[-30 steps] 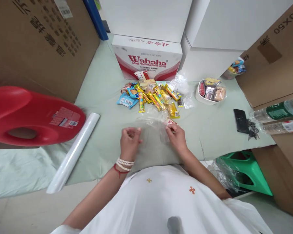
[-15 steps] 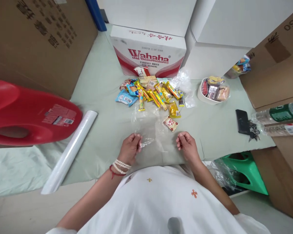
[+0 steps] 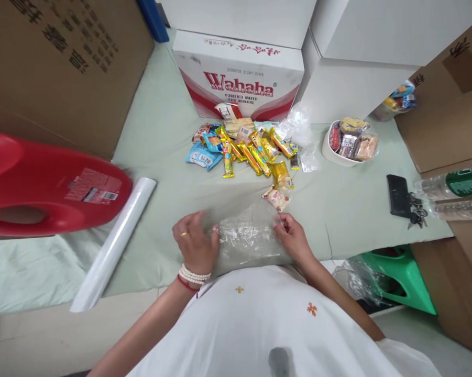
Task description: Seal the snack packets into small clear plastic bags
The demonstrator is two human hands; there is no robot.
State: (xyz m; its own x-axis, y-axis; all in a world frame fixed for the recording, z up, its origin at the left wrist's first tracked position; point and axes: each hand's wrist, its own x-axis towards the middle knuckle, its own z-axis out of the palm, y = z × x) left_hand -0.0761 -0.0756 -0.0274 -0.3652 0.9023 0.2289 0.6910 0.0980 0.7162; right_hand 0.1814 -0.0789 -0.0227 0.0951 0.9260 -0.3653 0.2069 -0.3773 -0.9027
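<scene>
The plastic bag (image 3: pixel 249 238) lies before the snacks (image 3: pixel 251 159), the roll (image 3: pixel 113 243) left and 2 bottles (image 3: pixel 467 182) right.

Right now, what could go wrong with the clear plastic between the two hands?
The clear plastic looks thin and wrinkled, so it might tear or slip from the right hand. The pale snack packet lies just beyond that hand, so a wider movement could nudge it.

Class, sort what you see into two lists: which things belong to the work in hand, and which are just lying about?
In the work:
- clear plastic, pinched by the right hand
- left hand, open at its other side
- perhaps the wrapped snacks beyond

Apparently lying about:
- red jug
- white roll
- keys
- bottles
- green stool
</scene>
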